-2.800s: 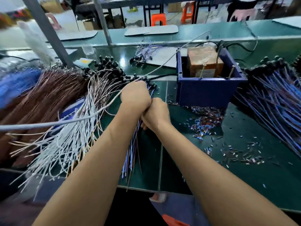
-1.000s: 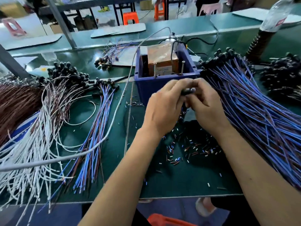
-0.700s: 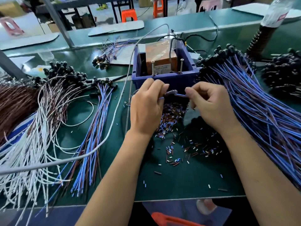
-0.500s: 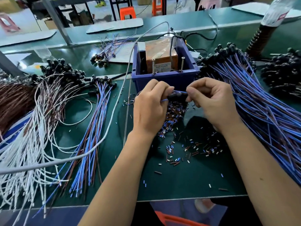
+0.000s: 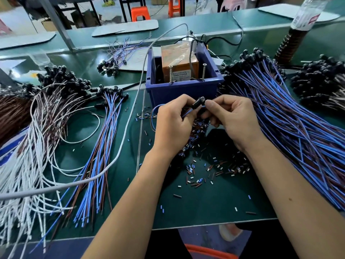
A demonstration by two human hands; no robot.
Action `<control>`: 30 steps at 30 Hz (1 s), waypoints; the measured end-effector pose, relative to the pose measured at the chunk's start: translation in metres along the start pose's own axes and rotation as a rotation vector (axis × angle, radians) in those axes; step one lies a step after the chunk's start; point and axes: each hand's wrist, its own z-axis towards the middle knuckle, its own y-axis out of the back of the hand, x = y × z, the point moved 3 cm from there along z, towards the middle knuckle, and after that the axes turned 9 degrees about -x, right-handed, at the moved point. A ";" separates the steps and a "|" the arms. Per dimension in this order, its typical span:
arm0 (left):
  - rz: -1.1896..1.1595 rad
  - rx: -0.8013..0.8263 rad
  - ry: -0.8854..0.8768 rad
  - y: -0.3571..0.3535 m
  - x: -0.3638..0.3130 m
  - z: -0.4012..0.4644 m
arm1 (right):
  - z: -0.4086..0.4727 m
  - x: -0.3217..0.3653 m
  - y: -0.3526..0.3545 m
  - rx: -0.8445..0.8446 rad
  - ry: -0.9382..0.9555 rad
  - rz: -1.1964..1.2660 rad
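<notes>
Black-capped lead (image 5: 198, 103) is held just above the green mat (image 5: 205, 206), directly in front of the blue bin (image 5: 184, 91) and between the two hands. Its head is seen as a short, dark, glossy cylinder with a rounded tip, tilted up and to the right. Two thin wires, one blue and one brown, are attached at its lower end; they are carried left past the fingers and come out in a loop beside the left hand (image 5: 171, 126). That hand is curled, and the wires are pinched between its thumb and fingertips just below the cap. The right hand (image 5: 231, 120) is curled as well, with the lead pinched by thumb and forefinger at the cap's base.

Short cut scraps of insulation (image 5: 196, 172) in blue, brown and white are scattered on the mat under the hands. A large bundle of blue leads (image 5: 298, 131) is spread out just beside the right forearm. An orange box (image 5: 179, 62) is kept inside the bin, with two upright screws (image 5: 170, 74) in front of it.
</notes>
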 end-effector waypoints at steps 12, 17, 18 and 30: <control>-0.013 -0.006 0.040 -0.005 -0.006 -0.002 | 0.002 0.001 0.005 -0.006 0.009 0.027; 0.024 -0.014 0.013 -0.006 -0.009 -0.002 | 0.002 0.003 0.005 -0.012 0.008 0.038; 0.039 -0.020 -0.001 -0.006 -0.010 -0.002 | 0.003 0.003 0.006 -0.012 0.007 0.040; -0.085 -0.264 0.143 0.018 -0.006 0.001 | 0.012 -0.003 0.032 -0.170 0.029 0.078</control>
